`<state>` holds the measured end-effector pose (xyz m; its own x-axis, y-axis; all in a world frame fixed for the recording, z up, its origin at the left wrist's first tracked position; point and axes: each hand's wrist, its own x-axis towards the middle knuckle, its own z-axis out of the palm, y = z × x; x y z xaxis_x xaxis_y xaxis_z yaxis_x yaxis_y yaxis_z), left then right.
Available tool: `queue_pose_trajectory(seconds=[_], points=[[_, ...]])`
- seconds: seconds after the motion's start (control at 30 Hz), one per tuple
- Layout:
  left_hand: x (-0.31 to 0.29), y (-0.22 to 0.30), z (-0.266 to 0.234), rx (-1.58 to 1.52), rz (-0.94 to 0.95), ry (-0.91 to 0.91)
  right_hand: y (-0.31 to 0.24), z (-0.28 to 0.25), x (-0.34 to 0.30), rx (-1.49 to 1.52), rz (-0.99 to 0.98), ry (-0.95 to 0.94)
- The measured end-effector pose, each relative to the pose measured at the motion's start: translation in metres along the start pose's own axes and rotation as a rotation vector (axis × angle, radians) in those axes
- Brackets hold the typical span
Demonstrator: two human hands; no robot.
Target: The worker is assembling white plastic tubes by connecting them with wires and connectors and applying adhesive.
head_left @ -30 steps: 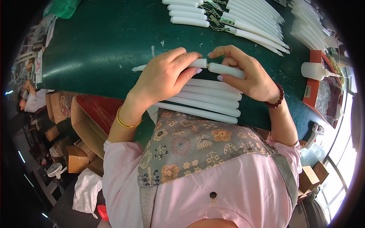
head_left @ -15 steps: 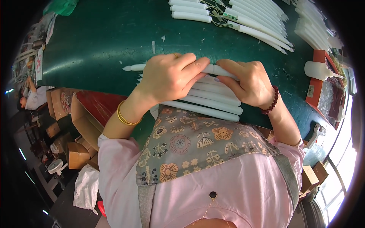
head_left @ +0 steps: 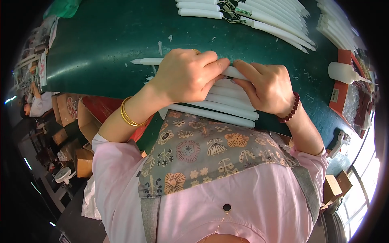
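Upper centre of frame: white candle runs left-right, tip left, sloping slightly down rightward. Left hand fingers pinch it; right hand fingers pinch its right portion, close beside.

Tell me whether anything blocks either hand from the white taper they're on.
Nothing visible does: the left hand and the right hand both grip the white taper directly. The other white tapers just below lie nearer the body, not between.

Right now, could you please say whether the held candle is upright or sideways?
Sideways: the candle spans left hand to right hand, tip pointing left.
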<state>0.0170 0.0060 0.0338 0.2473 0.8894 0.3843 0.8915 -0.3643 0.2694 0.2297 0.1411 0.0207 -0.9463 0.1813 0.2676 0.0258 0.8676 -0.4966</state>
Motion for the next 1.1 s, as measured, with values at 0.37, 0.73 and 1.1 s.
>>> queue_pose_trajectory(seconds=[0.37,0.73,1.1], points=[[-0.011,-0.031,0.008,0.16,-0.053,0.208,0.032,0.001,0.02,-0.021,0.024,0.129],[-0.017,-0.028,0.009,0.159,-0.065,0.277,0.032,0.004,0.02,0.021,0.02,0.172],[-0.051,0.034,-0.02,-0.138,-0.284,-0.374,0.056,0.011,0.017,0.508,0.32,0.098]])
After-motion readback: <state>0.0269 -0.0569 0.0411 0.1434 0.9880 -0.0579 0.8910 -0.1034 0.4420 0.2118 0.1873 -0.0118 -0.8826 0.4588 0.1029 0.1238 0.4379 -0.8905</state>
